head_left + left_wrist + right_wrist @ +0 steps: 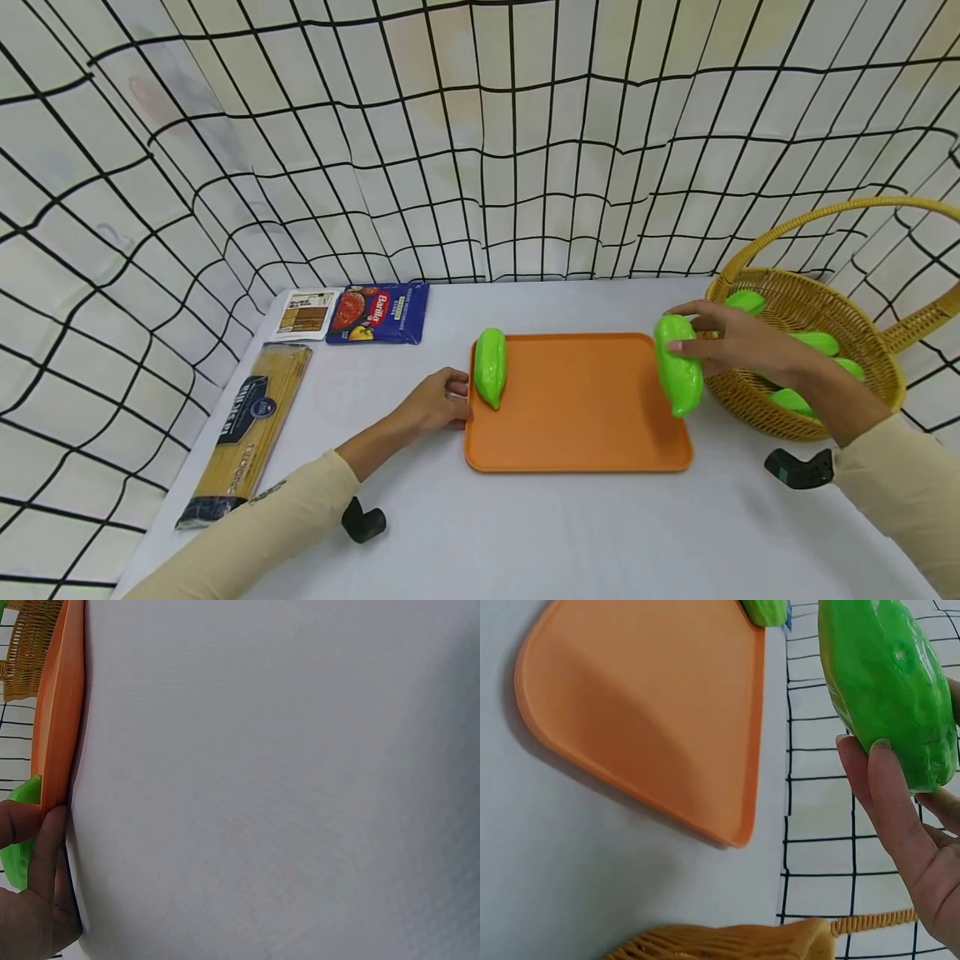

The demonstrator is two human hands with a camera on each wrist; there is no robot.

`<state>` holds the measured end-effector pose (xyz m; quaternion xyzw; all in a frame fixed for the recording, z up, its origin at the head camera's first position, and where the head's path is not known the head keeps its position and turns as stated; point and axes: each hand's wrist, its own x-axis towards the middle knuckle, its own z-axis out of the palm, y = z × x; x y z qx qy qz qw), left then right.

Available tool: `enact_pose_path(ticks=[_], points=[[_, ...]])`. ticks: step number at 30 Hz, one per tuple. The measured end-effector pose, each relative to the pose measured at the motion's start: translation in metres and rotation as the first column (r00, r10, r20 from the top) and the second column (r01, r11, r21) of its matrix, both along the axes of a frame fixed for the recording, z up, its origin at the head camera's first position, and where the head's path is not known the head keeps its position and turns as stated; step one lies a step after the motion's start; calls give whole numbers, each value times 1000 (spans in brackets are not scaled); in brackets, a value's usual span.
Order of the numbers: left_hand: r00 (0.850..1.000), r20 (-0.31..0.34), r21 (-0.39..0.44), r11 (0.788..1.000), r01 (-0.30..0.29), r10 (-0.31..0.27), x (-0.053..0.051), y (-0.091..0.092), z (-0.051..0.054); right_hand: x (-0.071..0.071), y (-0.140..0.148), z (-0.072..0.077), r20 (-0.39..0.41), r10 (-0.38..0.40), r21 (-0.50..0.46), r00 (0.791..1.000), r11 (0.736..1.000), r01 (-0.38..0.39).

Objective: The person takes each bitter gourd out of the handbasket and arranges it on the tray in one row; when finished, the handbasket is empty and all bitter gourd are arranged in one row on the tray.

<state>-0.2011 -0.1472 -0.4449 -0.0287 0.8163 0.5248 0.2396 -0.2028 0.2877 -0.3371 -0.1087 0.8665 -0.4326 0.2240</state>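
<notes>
My right hand holds a glossy green toy fruit, long with a pointed tip, between thumb and fingers above the right end of the orange tray. In the right wrist view, the fingertips grip this fruit near its blunt end. My left hand pinches the tray's left rim; the left wrist view shows the thumb against that rim. Another green toy fruit lies on the tray along its left side. Several more are in the wicker basket at the right, partly hidden by my right arm.
At the left lie a long pack of spaghetti, a blue Barilla packet and a small white-and-brown packet. The basket's tall handle arches over it. Black wire grid walls enclose the white table.
</notes>
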Motion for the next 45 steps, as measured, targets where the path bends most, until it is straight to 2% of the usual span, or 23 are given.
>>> enact_pose_path(ticks=[11, 20, 34, 45], points=[[1000, -1, -4, 1000, 5, -5, 0, 0, 1, -3, -27, -9, 36, 11, -71, 999, 997, -9], [1000, -5, -17, 1000, 8, -8, 1, 1, 3, -9, -45, -19, 43, 25, -72, 999, 997, -22], [1000, -11, -6, 1000, 5, -5, 2, 1, 3, -12, -69, -32, 56, 42, -123, 998, 992, -34], [1000, -14, -10, 1000, -6, 6, 3, 1, 2, -17, -83, -44, 76, 22, -128, 997, 992, -13]])
